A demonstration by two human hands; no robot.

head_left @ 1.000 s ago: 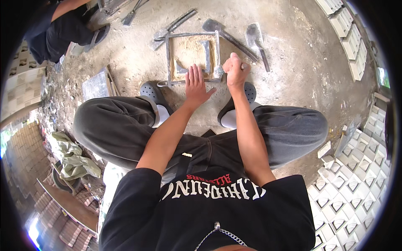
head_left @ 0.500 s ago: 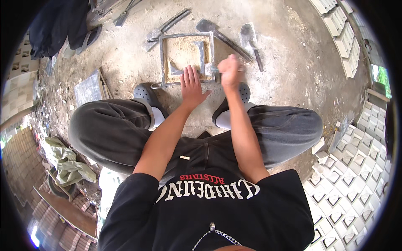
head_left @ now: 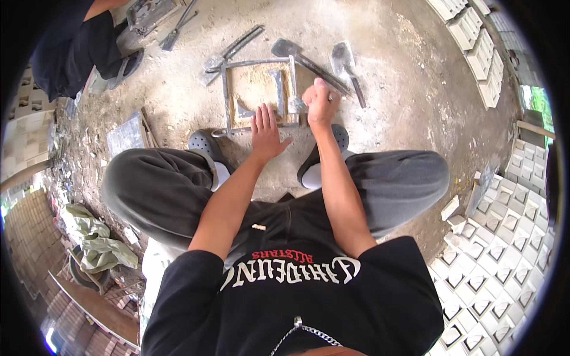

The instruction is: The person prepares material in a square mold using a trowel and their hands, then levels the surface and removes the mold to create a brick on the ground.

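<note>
Little has changed over the last second: the whole scene sits slightly lower and further left in the view, as if the head has moved, while the grey frame (head_left: 226, 98) stays on the floor (head_left: 404, 89) between the dark shoes. The left hand (head_left: 269, 142) keeps its place, palm down, fingers straight and close together with the thumb spread, their tips over the frame's near edge. The right hand (head_left: 322, 107), blurred half a second ago, now looks sharper; its fingers are closed tightly around a small tool (head_left: 295, 105), whose pale end is by the frame's right edge, near the near right corner. Whether it touches there I cannot tell. Inside the frame, the sandy powder (head_left: 252, 83) and the dark angled piece (head_left: 279, 89) look unaltered, so the work seems to be staying at that corner. Flat-bladed tools (head_left: 342, 54) lie beyond the frame's far right corner, and a co-worker (head_left: 77, 56) is at the upper left.
</note>
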